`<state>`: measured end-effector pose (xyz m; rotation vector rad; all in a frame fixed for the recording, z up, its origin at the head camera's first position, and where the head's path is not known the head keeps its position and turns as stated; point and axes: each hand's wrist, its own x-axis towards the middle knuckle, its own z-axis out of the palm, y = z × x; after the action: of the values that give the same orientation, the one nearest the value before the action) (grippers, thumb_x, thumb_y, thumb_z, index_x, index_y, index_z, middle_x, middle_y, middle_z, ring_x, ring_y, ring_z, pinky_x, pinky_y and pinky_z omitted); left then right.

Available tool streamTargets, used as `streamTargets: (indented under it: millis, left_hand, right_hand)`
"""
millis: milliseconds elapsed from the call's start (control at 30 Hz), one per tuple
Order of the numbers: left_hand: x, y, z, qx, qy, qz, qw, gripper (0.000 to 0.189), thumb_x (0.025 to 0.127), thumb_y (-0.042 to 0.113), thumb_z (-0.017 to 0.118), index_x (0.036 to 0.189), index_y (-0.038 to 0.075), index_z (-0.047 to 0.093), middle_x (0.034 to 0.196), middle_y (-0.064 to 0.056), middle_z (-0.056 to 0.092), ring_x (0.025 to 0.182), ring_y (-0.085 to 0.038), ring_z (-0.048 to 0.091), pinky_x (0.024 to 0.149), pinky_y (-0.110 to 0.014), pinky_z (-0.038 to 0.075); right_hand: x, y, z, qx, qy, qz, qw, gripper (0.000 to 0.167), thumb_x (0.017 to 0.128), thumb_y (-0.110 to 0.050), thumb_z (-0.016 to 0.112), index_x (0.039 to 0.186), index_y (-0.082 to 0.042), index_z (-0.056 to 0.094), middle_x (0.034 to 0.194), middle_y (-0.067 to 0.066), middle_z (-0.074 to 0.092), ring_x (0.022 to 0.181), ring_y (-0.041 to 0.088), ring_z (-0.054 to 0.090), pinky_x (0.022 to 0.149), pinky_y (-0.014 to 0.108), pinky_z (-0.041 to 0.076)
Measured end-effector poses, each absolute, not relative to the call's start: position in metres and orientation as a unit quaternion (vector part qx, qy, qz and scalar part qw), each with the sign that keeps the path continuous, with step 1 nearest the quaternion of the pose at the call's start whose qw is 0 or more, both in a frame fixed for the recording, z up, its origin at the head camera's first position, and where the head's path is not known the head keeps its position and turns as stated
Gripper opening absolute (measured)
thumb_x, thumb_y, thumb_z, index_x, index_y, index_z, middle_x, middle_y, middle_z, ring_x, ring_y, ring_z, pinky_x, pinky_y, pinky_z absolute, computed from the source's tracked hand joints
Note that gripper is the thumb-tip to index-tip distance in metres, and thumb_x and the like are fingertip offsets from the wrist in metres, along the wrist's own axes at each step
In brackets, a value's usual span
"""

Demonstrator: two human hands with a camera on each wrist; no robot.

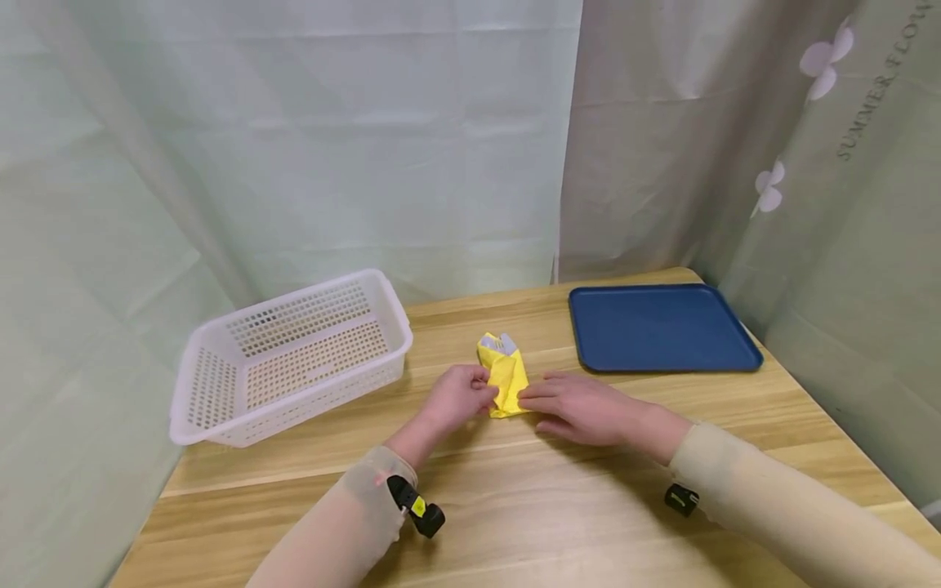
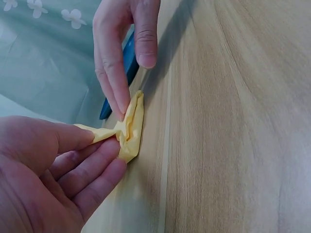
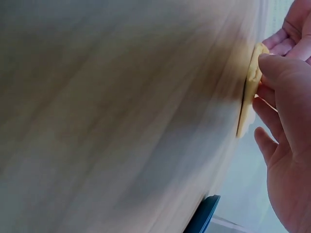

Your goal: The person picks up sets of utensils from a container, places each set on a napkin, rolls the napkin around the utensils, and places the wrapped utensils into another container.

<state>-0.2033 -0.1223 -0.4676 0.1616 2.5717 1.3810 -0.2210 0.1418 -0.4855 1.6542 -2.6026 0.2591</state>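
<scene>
A small piece of folded yellow fabric (image 1: 507, 384) with grey patches at its far end lies on the wooden table between my hands; its exact kind is unclear. From the left, my left hand (image 1: 457, 396) pinches its near edge. In the left wrist view, thumb and fingers of that hand (image 2: 63, 170) lift a fold of the yellow fabric (image 2: 136, 124). My right hand (image 1: 588, 408) touches the opposite side with extended fingertips, its thumb apart from the fabric. The right wrist view shows the fabric (image 3: 250, 90) partly behind the right hand (image 3: 296, 121).
On the left of the table (image 1: 500, 506) stands a white perforated plastic basket (image 1: 294, 416). A dark blue tray (image 1: 662, 327) lies at the back right. Pale curtains (image 1: 331, 163) hang behind and beside the table.
</scene>
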Motion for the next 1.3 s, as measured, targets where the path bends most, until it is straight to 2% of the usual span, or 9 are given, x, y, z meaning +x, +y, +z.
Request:
streamTargets:
  millis: [67, 300, 567, 700, 833, 933, 1067, 1133, 1300]
  left_hand:
    - [-0.203, -0.122, -0.467, 0.057, 0.879, 0.462, 0.104, 0.015, 0.104, 0.005, 0.074, 0.116, -0.003, 0.072, 0.096, -0.007, 0.080, 0.083, -0.022, 0.076, 0.074, -0.031, 0.062]
    - [-0.204, -0.120, -0.467, 0.098, 0.904, 0.409, 0.083, 0.006, 0.103, 0.006, 0.074, 0.102, 0.001, 0.073, 0.085, -0.003, 0.077, 0.069, -0.010, 0.062, 0.063, -0.024, 0.051]
    - [-0.202, -0.119, -0.466, 0.117, 0.921, 0.365, 0.072, 0.012, 0.102, 0.011, 0.078, 0.110, 0.002, 0.081, 0.094, -0.002, 0.081, 0.078, -0.009, 0.067, 0.075, -0.029, 0.058]
    - [-0.201, -0.119, -0.466, 0.117, 0.918, 0.368, 0.088, 0.019, 0.103, 0.017, 0.080, 0.117, 0.004, 0.082, 0.104, -0.002, 0.082, 0.091, -0.012, 0.073, 0.085, -0.034, 0.062]
    - [-0.199, -0.120, -0.466, 0.118, 0.914, 0.374, 0.105, 0.024, 0.104, 0.019, 0.079, 0.122, 0.004, 0.080, 0.109, -0.004, 0.082, 0.098, -0.015, 0.075, 0.089, -0.036, 0.063]
    - [-0.198, -0.120, -0.466, 0.132, 0.915, 0.367, 0.106, 0.024, 0.104, 0.018, 0.079, 0.123, 0.004, 0.080, 0.110, -0.003, 0.082, 0.101, -0.015, 0.076, 0.091, -0.036, 0.063]
    - [-0.196, -0.118, -0.465, 0.147, 0.914, 0.362, 0.108, 0.024, 0.104, 0.016, 0.079, 0.125, 0.004, 0.079, 0.111, -0.002, 0.083, 0.106, -0.015, 0.077, 0.096, -0.037, 0.062]
    - [-0.195, -0.118, -0.465, 0.154, 0.916, 0.355, 0.109, 0.024, 0.105, 0.015, 0.078, 0.126, 0.005, 0.079, 0.112, -0.001, 0.083, 0.108, -0.015, 0.077, 0.097, -0.037, 0.061]
    - [-0.191, -0.116, -0.466, 0.183, 0.924, 0.319, 0.101, 0.026, 0.104, 0.012, 0.078, 0.129, 0.006, 0.079, 0.116, 0.000, 0.083, 0.112, -0.016, 0.077, 0.101, -0.040, 0.060]
  right_hand:
    - [-0.220, 0.144, -0.486, 0.533, -0.842, 0.077, 0.021, 0.048, 0.109, -0.031, 0.073, 0.151, -0.009, 0.067, 0.155, 0.005, 0.065, 0.145, 0.026, 0.060, 0.124, 0.053, 0.042]
    - [-0.220, 0.145, -0.490, 0.538, -0.840, 0.063, 0.019, 0.051, 0.109, -0.031, 0.072, 0.155, -0.012, 0.064, 0.159, 0.004, 0.061, 0.147, 0.025, 0.057, 0.125, 0.051, 0.040]
    - [-0.220, 0.145, -0.491, 0.535, -0.843, 0.062, 0.015, 0.053, 0.109, -0.032, 0.072, 0.157, -0.012, 0.062, 0.161, 0.003, 0.060, 0.148, 0.026, 0.056, 0.125, 0.051, 0.039]
    - [-0.220, 0.145, -0.492, 0.536, -0.842, 0.062, 0.016, 0.054, 0.109, -0.032, 0.072, 0.157, -0.011, 0.062, 0.158, 0.004, 0.062, 0.148, 0.030, 0.055, 0.125, 0.052, 0.040]
    - [-0.217, 0.148, -0.490, 0.536, -0.841, 0.072, 0.017, 0.054, 0.108, -0.033, 0.073, 0.156, -0.011, 0.062, 0.156, 0.003, 0.064, 0.149, 0.032, 0.055, 0.124, 0.051, 0.042]
    - [-0.217, 0.153, -0.489, 0.549, -0.830, 0.087, 0.054, 0.045, 0.107, -0.030, 0.076, 0.147, -0.011, 0.070, 0.148, 0.003, 0.070, 0.141, 0.029, 0.061, 0.118, 0.050, 0.048]
    - [-0.222, 0.156, -0.486, 0.550, -0.813, 0.100, 0.162, 0.028, 0.098, -0.022, 0.087, 0.123, -0.012, 0.080, 0.124, 0.002, 0.077, 0.116, 0.024, 0.072, 0.102, 0.044, 0.058]
    - [-0.225, 0.154, -0.483, 0.539, -0.812, 0.104, 0.198, 0.028, 0.093, -0.019, 0.091, 0.118, -0.013, 0.081, 0.118, 0.000, 0.075, 0.109, 0.022, 0.071, 0.099, 0.042, 0.058]
    - [-0.232, 0.142, -0.478, 0.540, -0.813, 0.087, 0.201, 0.032, 0.094, -0.016, 0.091, 0.124, -0.015, 0.081, 0.124, 0.001, 0.073, 0.118, 0.024, 0.067, 0.108, 0.044, 0.054]
